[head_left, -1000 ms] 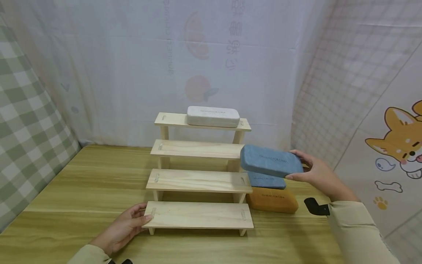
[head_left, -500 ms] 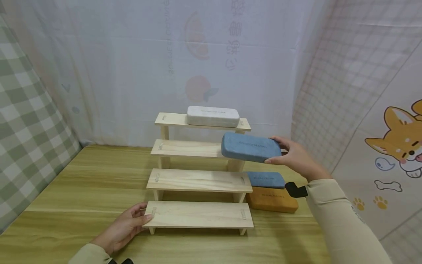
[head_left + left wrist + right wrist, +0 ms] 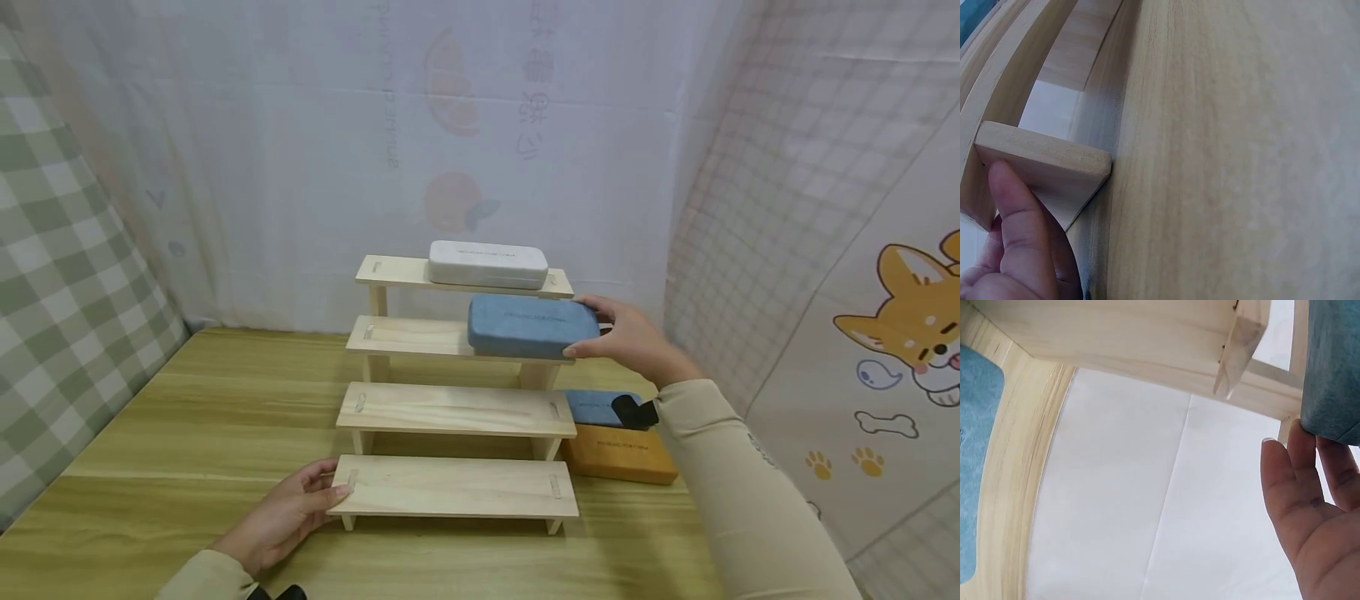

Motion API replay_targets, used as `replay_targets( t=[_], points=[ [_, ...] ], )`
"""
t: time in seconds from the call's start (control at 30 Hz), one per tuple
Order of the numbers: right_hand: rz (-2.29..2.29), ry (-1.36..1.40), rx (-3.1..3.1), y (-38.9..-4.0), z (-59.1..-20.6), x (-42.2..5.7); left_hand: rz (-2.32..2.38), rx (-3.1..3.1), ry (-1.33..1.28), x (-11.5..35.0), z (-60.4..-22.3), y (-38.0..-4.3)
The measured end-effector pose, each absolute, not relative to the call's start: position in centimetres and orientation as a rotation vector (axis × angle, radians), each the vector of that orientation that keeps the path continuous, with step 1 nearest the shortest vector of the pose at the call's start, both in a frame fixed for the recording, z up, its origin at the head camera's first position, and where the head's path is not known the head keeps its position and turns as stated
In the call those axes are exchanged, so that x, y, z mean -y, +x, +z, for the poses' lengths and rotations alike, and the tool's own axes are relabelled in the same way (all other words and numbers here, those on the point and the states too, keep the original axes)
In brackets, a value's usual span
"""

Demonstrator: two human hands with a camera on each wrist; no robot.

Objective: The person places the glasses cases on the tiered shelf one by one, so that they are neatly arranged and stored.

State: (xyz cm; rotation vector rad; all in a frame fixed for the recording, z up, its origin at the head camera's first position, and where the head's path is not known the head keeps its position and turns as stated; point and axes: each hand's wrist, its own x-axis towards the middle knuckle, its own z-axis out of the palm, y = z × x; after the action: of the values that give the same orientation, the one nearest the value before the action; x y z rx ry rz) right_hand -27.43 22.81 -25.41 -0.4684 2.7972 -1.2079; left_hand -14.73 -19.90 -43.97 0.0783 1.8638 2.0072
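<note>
A four-step wooden display stand (image 3: 450,408) rises on the table. My left hand (image 3: 288,518) pinches the left end of its lowest step, thumb on top; in the left wrist view the fingers (image 3: 1019,231) press against a leg below. With my right hand (image 3: 637,342) I grip a blue glasses case (image 3: 532,323) by its right end, thumb at the front edge and fingers behind. It lies level at the right part of the second step from the top. In the right wrist view only one end of this case (image 3: 1335,369) shows.
A white glasses case (image 3: 487,263) sits on the top step. To the right of the stand, another blue case (image 3: 588,407) and an orange case (image 3: 626,454) lie on the wood-grain table (image 3: 187,400). White cloth (image 3: 300,167) hangs close behind.
My right hand has carried the blue glasses case leftward, from the stand's right side to the second step from the top, levelling it. The left hand has stayed in place.
</note>
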Motion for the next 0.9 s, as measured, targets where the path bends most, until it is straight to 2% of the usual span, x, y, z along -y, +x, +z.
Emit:
replay_targets(
  t=[0.9],
  points=[
    [-1.184,-0.557,-2.753,-29.1,-26.0,-17.3,2.021,-1.869,0.091,19.8,-44.1,-14.7]
  ],
)
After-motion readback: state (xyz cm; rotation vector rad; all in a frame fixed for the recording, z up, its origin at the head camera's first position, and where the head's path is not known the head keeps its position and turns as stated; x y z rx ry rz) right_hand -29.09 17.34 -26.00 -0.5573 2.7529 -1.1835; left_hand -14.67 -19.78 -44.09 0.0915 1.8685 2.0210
